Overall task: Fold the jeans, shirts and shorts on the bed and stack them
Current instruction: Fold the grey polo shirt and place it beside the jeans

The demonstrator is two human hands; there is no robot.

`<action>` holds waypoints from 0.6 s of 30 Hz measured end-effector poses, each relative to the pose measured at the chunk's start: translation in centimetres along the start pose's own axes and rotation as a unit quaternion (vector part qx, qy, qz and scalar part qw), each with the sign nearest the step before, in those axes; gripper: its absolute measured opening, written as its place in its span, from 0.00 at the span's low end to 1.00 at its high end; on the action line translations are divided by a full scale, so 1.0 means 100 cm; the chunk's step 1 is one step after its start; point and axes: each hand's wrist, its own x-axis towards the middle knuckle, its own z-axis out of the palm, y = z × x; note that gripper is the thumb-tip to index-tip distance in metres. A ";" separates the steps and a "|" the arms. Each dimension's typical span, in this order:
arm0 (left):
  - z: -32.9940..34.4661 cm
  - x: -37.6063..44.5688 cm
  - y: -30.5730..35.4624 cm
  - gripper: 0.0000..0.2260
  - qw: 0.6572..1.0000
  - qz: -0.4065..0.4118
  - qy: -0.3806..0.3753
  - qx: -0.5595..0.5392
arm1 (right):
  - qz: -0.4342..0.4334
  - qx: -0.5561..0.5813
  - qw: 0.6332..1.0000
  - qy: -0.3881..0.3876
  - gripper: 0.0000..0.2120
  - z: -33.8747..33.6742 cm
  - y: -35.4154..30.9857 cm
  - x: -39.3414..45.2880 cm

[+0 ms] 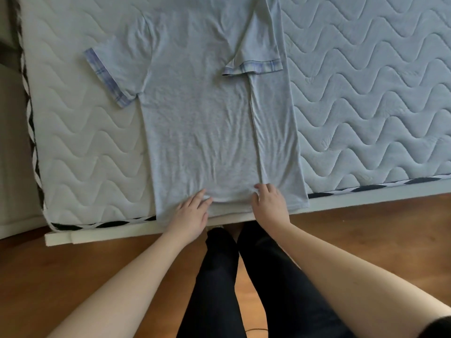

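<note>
A person in black trousers (pixel 244 276) stands on a brown wooden floor (pixel 366 235) at the near edge of a bed, both bare forearms reaching forward over its pale frame (pixel 146 231). The left hand (pixel 192 211) lies palm down on the hem of a light grey short-sleeved T-shirt (pixel 200 123), fingers straight and slightly spread, their tips pressing the cloth, which puckers around them. Just beside it, the right hand (pixel 269 203) rests on the same hem, fingers bent at the knuckles and gathered onto the fabric where the folded flap's edge meets the hem; whether they pinch the cloth cannot be told. The T-shirt lies flat on the white quilted mattress (pixel 366 93) with its hem at the near edge, closer to the near left corner, collar end out of view at the far side. Its right side is folded inward over the body, the blue plaid-cuffed sleeve (pixel 253 68) lying across the fold. The other plaid-cuffed sleeve (pixel 109 76) spreads flat toward the mattress's left edge.
</note>
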 end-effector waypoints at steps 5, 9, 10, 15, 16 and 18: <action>-0.033 0.003 -0.015 0.21 0.989 -0.102 0.060 -0.091 | -0.074 0.008 0.996 -0.049 0.20 -0.013 -0.037 0.028; -0.064 0.008 -0.041 0.21 0.961 -0.182 0.122 -0.170 | -0.113 0.013 0.992 -0.058 0.21 -0.021 -0.073 0.051; -0.070 0.009 -0.049 0.21 0.952 -0.198 0.137 -0.189 | -0.120 0.014 0.991 -0.054 0.21 -0.024 -0.084 0.059; -0.097 0.023 -0.096 0.21 0.901 -0.259 0.203 -0.282 | -0.141 0.008 0.989 -0.050 0.24 -0.024 -0.143 0.100; -0.102 0.029 -0.107 0.21 0.892 -0.263 0.213 -0.298 | -0.145 0.008 0.988 -0.055 0.24 -0.023 -0.154 0.110; -0.114 0.046 -0.132 0.21 0.870 -0.269 0.226 -0.345 | -0.151 0.015 0.986 -0.061 0.24 -0.017 -0.173 0.129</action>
